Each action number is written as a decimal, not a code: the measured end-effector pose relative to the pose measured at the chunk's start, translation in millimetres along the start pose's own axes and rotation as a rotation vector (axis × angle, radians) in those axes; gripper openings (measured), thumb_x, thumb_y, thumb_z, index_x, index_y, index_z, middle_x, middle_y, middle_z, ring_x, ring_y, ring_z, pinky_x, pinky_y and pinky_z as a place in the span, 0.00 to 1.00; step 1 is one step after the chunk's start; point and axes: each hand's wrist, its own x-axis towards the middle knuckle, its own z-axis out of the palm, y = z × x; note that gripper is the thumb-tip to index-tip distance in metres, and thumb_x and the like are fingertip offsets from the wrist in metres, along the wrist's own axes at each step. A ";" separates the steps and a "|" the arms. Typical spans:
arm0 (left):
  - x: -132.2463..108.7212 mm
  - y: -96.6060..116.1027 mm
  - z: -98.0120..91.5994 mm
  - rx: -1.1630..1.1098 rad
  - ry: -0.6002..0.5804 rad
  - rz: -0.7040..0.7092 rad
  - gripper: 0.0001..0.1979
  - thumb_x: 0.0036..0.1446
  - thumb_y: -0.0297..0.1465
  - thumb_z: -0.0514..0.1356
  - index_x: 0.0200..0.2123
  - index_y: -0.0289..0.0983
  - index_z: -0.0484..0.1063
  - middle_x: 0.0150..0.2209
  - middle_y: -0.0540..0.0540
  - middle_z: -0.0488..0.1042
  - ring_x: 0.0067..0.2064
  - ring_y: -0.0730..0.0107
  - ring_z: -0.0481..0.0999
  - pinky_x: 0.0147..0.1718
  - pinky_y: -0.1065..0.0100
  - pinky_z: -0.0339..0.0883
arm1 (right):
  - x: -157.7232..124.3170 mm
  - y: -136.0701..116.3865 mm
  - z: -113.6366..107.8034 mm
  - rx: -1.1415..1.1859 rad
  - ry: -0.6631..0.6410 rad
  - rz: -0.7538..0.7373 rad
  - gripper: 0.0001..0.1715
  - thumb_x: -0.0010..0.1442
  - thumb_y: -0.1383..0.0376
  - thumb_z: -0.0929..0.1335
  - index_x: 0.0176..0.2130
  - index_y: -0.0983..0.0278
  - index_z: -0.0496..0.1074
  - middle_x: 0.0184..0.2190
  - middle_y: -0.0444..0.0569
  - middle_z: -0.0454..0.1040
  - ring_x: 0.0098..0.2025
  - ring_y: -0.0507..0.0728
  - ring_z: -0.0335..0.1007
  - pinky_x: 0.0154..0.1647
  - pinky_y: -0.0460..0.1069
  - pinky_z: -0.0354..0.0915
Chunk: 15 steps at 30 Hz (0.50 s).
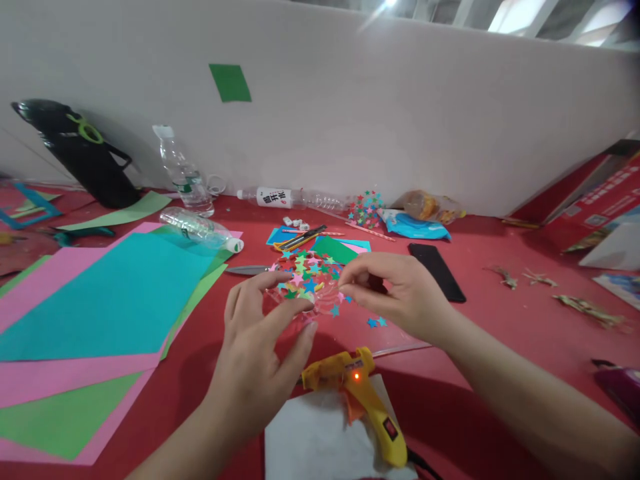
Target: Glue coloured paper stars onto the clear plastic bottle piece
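Note:
In the middle of the table is a clear plastic piece [327,297] with many small coloured paper stars [310,285] on and around it. My left hand [267,333] curves round its near left side, fingers bent and thumb below; the exact contact is partly hidden. My right hand [395,293] is closed in a pinch at the right of the stars; whatever is between the fingertips is too small to make out. Just in front lies a yellow hot glue gun [345,372], its orange light lit, over a white sheet [310,433].
Coloured paper sheets [110,300] cover the left side. A utility knife [300,239], scissors [245,270] and a black phone [435,270] lie near the stars. Plastic bottles [185,173], a black flask [85,153] and a blue packet [415,225] stand or lie along the wall.

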 end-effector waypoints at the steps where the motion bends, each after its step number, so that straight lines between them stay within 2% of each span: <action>1: -0.7 2.0 2.2 0.037 0.004 0.013 0.09 0.57 0.30 0.61 0.42 0.43 0.76 0.58 0.40 0.62 0.59 0.48 0.63 0.56 0.44 0.59 | 1.0 3.4 1.6 0.006 -0.011 -0.026 0.05 0.61 0.71 0.68 0.32 0.64 0.72 0.23 0.39 0.66 0.24 0.46 0.58 0.25 0.41 0.56; 4: -1.0 9.4 6.3 0.100 0.031 0.028 0.10 0.57 0.32 0.61 0.42 0.40 0.76 0.61 0.36 0.59 0.62 0.43 0.61 0.58 0.40 0.54 | 0.5 12.6 6.5 -0.033 -0.050 -0.159 0.05 0.63 0.69 0.67 0.34 0.64 0.73 0.26 0.42 0.68 0.27 0.48 0.61 0.28 0.42 0.57; 7: 1.4 13.9 9.9 0.128 0.071 0.017 0.09 0.56 0.32 0.63 0.41 0.37 0.77 0.62 0.34 0.61 0.62 0.40 0.60 0.59 0.40 0.54 | -0.7 19.3 9.3 -0.090 -0.097 -0.268 0.07 0.65 0.68 0.66 0.36 0.65 0.74 0.29 0.46 0.71 0.32 0.50 0.65 0.31 0.44 0.59; 10: 5.0 13.8 14.9 0.136 0.103 0.016 0.09 0.56 0.31 0.63 0.40 0.36 0.77 0.60 0.33 0.63 0.62 0.41 0.61 0.60 0.41 0.54 | -1.1 24.7 11.2 -0.122 -0.132 -0.311 0.08 0.66 0.67 0.65 0.36 0.64 0.74 0.32 0.47 0.73 0.33 0.51 0.66 0.34 0.45 0.60; 15: 6.3 10.6 21.8 0.081 0.064 0.014 0.09 0.56 0.28 0.62 0.41 0.37 0.76 0.61 0.35 0.63 0.63 0.43 0.61 0.61 0.39 0.53 | -3.4 32.1 15.8 -0.226 -0.178 -0.363 0.11 0.67 0.68 0.63 0.35 0.64 0.73 0.32 0.46 0.73 0.33 0.51 0.65 0.33 0.46 0.59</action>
